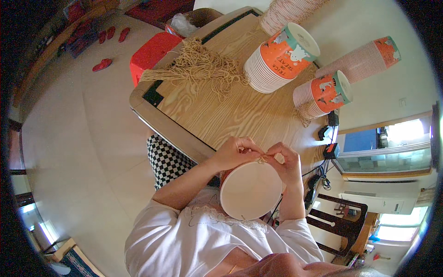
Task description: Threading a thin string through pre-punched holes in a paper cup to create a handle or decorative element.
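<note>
A round paper tub (251, 191) with a white inside rests against my body, its mouth facing up toward me. At its far rim, my left hand (236, 153) and my right hand (286, 162) meet, fingertips nearly touching. Both pinch a short piece of tan twine (262, 160) at the rim; the twine's exact path there is too small to tell. Further off on the wooden table (212, 120) lies a loose heap of the same kind of twine (198, 67). The tub's outer side is mostly hidden.
Stacks of orange and green paper tubs stand at the back: a large stack (277, 62), a smaller stack (323, 94) and a long stack (360, 62). Black cables (325, 177) run along the table's right side. A red stool (152, 53) and a dark wooden chair (339, 221) flank the table.
</note>
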Tool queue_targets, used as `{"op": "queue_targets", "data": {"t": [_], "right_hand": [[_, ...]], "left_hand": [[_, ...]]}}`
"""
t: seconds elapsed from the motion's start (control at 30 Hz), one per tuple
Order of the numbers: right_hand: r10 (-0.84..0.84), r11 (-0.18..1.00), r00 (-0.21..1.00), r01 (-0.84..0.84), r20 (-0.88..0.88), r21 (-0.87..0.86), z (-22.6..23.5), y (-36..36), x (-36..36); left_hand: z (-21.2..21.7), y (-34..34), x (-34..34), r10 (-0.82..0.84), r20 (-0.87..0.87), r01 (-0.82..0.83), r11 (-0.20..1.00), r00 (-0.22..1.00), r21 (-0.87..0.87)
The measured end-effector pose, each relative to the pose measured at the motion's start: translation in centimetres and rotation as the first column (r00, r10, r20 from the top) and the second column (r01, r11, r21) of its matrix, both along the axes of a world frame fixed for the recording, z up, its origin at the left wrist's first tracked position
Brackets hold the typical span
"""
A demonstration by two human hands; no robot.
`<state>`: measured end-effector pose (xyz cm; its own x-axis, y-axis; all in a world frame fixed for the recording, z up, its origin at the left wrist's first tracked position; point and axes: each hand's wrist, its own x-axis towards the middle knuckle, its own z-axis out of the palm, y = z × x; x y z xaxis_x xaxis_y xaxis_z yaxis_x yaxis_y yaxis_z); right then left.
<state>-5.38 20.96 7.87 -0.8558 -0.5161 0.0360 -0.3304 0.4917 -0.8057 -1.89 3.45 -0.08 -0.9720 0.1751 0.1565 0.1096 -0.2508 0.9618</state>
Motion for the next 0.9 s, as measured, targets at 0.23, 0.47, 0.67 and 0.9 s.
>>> {"op": "queue_targets", "data": {"t": [0.23,0.47,0.67,0.9], "right_hand": [[-0.025,1.000,1.000,0.025,0.020,0.007,-0.3,0.2,-0.3],[0.063,0.998,0.997,-0.063,0.032,-0.011,-0.1,0.2,-0.3],[0.104,0.994,0.994,-0.105,0.022,0.017,0.5,0.1,-0.2],[0.134,0.991,0.991,-0.134,0.002,0.029,1.0,0.1,0.2]], "left_hand": [[0.2,-0.5,0.0,0.054,-0.089,-0.059,0.997,0.995,-0.054],[1.7,-2.5,-0.1,-0.069,-0.247,0.042,0.993,0.967,-0.113],[2.5,-2.4,0.0,-0.112,-0.186,0.066,0.970,0.976,-0.234],[1.6,-1.7,-0.3,-0.130,0.028,0.132,0.984,0.991,-0.119]]}}
